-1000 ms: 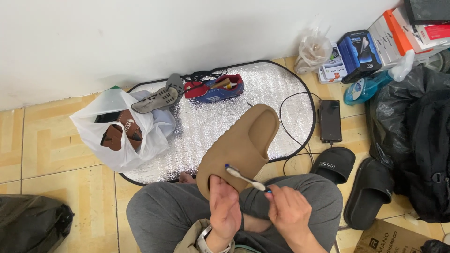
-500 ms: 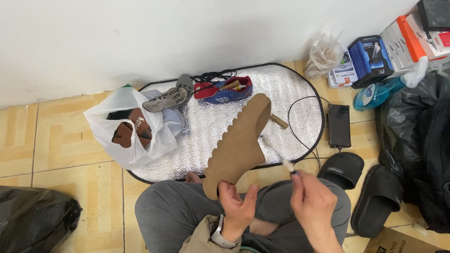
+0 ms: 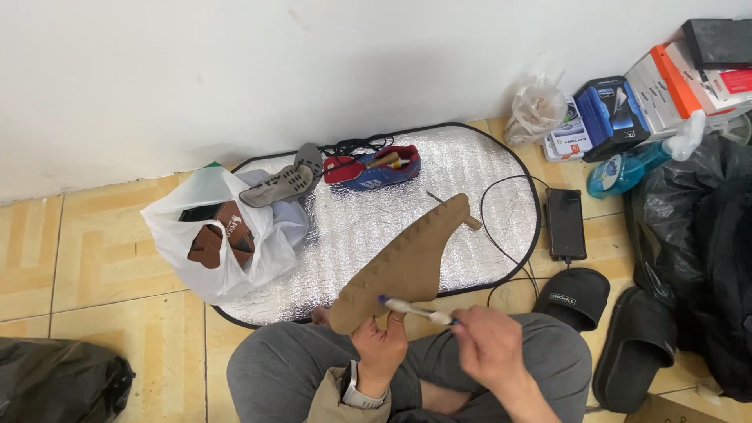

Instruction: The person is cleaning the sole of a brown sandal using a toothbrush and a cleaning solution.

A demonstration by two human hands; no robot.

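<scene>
A person sits cross-legged on a tiled floor, seen from above, in grey trousers. The left hand, with a watch on its wrist, is closed around the heel end of a tan slide. The slide is held up over the lap, turned so its ridged sole faces the camera and its toe end points up and to the right, above a silver mat. The right hand is closed on the handle of a toothbrush. The brush lies nearly level, its blue-tipped head touching the lower edge of the slide's sole, just beside the left fingers.

On the mat, near the wall, lies a red and blue shoe with black laces beside it. A grey insole rests at the mat's left edge, against a white plastic bag that holds brown footwear. A small stick shows behind the slide's toe end.

To the right of the mat, a black phone lies on the tiles with a black cable looping from it. Two black slippers sit beside the person's right knee. Boxes are stacked against the wall at upper right, next to a clear bag and a teal bottle. Black bags fill the right edge, and another dark bag sits at lower left.
</scene>
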